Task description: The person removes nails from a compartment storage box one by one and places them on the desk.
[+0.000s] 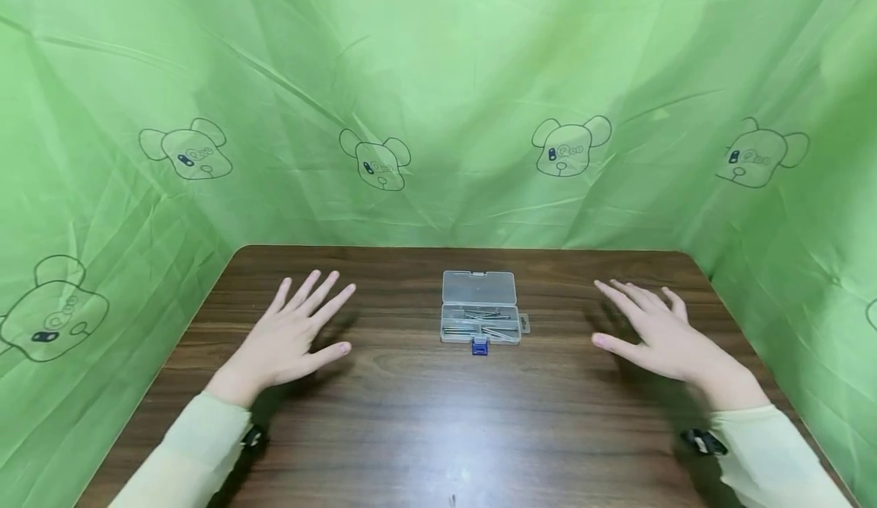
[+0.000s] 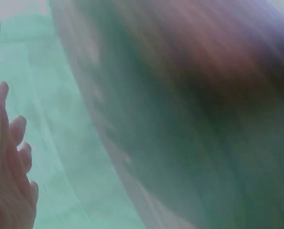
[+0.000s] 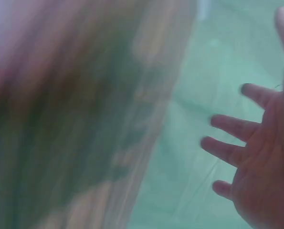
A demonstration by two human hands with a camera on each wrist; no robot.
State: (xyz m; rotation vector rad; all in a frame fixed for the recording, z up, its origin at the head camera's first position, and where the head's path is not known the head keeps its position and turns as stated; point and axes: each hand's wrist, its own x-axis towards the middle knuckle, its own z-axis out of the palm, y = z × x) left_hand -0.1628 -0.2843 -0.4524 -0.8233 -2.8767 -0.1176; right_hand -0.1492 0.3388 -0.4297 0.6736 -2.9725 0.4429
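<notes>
A clear plastic case [image 1: 477,287] lies with its lid raised back near the middle of the table, between the two hands. Several thin metal screws or nails [image 1: 488,315] lie in its compartments. At its front edge is a blue latch [image 1: 480,347]. My left hand [image 1: 291,340] is spread palm down over the table to the left of the case, holding nothing. To the right of the case, my right hand [image 1: 661,337] is spread too, with nothing in its fingers. Both wrist views show the fingers stretched out, the left hand [image 2: 10,162] and the right hand [image 3: 263,148].
The brown wood-grain table [image 1: 411,416] has rounded far corners. A green cloth [image 1: 445,74] with printed mouse-like heads hangs behind it and on both sides. A small clear hang tab [image 1: 524,324] sticks out from the case's right side.
</notes>
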